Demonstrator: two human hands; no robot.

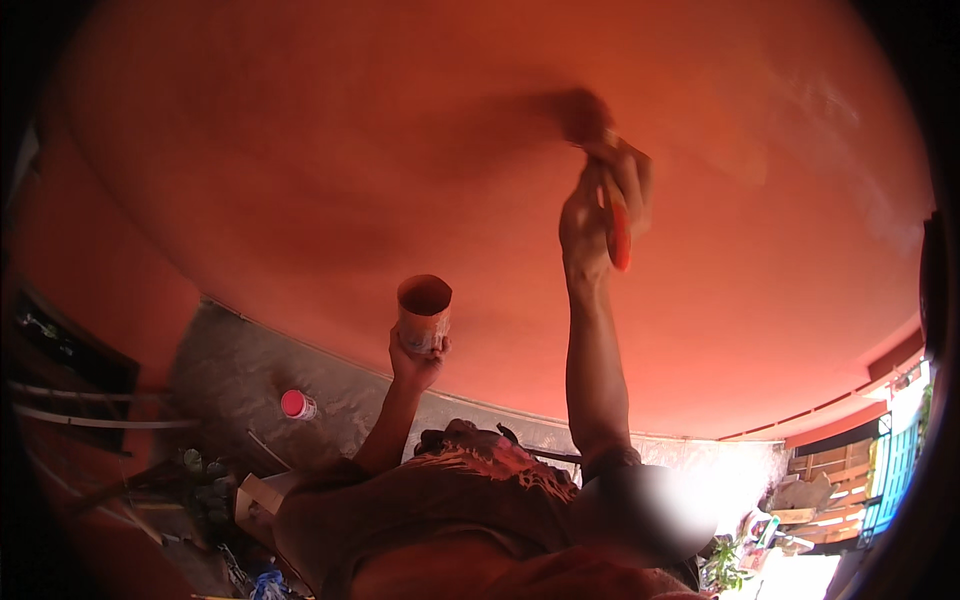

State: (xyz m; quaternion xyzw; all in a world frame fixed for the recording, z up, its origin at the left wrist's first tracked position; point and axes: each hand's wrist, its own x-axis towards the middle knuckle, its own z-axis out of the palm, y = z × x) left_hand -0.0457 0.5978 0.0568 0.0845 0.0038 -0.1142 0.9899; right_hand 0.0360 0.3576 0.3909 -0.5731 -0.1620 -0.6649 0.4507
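A wide orange-red wall (300,150) fills the space in front of me. My right hand (605,200) is raised against it, closed round the red-orange handle of a paintbrush (620,235). The dark bristle end, a little blurred, meets or nearly meets the wall; I cannot tell exactly. Lower and to the left, my left hand (418,362) is wrapped round the base of a paint-smeared cylindrical container (424,318), held upright with its open mouth up. Its inside looks dark reddish, and how full it is cannot be made out.
On the grey floor (230,360) at the lower left stands a small pail with a red lid (296,404). Pale curved pipes (110,420) and a cardboard box (258,503) lie nearby. Wooden boards (835,480), a blue slatted panel (890,475) and a green plant (725,565) are at the lower right.
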